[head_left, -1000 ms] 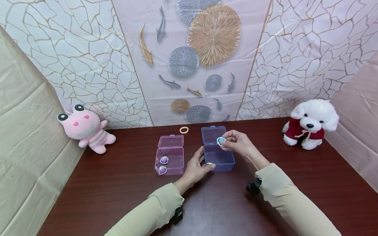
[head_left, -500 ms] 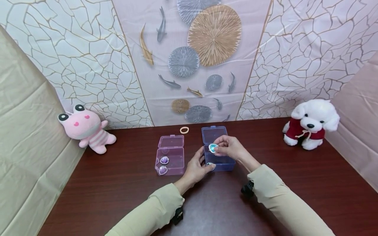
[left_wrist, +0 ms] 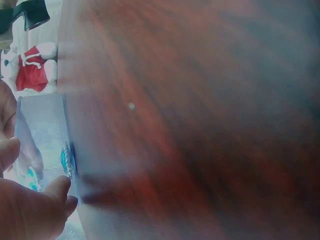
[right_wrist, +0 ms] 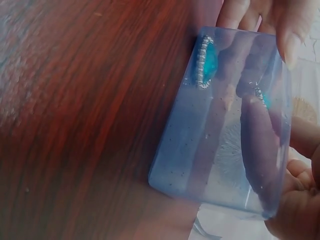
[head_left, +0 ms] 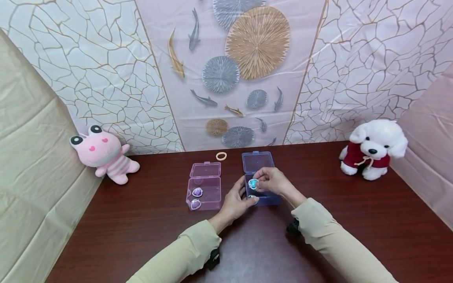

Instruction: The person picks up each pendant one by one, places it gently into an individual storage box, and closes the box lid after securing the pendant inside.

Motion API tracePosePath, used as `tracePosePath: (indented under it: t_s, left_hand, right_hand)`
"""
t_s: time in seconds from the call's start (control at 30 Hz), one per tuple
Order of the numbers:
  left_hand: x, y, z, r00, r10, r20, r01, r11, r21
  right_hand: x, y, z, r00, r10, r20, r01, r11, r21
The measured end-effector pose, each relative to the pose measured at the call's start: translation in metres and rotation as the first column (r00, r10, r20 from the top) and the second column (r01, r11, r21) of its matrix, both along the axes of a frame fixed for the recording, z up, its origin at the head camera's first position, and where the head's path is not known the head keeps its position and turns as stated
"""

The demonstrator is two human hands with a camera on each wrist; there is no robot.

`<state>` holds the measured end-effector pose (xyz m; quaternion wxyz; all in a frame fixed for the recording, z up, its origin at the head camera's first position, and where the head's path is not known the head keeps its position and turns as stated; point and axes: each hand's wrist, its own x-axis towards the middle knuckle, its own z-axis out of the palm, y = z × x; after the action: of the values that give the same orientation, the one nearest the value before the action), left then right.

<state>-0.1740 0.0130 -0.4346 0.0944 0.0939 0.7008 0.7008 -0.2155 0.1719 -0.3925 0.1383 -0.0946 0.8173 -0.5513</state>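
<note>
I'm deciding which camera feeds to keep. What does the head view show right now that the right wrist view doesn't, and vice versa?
Only the head view: the pink plush frog, the white plush dog, the tan ring and two purple gems.

Only the right wrist view: a close side look through the wall of the blue box at the lower turquoise gem, which the head view shows only in part.

Both: the blue box, both turquoise gems, the brown table, the left hand and the right hand.
</note>
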Motion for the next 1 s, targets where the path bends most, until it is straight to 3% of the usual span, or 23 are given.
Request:
tracePosePath:
  t_s: [0.3, 0.63, 1.0]
  left_hand:
    - [0.001, 0.0, 0.0, 1.0, -0.004, -0.003, 0.004, 1.0, 0.001]
    - [0.0, 0.0, -0.003, 1.0, -0.005, -0.012, 0.005, 1.0, -0.009]
    - [0.0, 0.0, -0.004, 1.0, -0.002, -0.007, 0.002, 1.0, -0.012]
  right_hand:
    - [0.002, -0.008, -0.003, 0.996, -0.022, -0.084, 0.034, 0.988, 0.149]
    - [0.001, -0.014, -0.01, 0.984, 0.0, -0.178, 0.059, 0.943, 0.328]
    - [0.001, -0.014, -0.011, 0.984, 0.052, -0.173, 0.014, 0.934, 0.358]
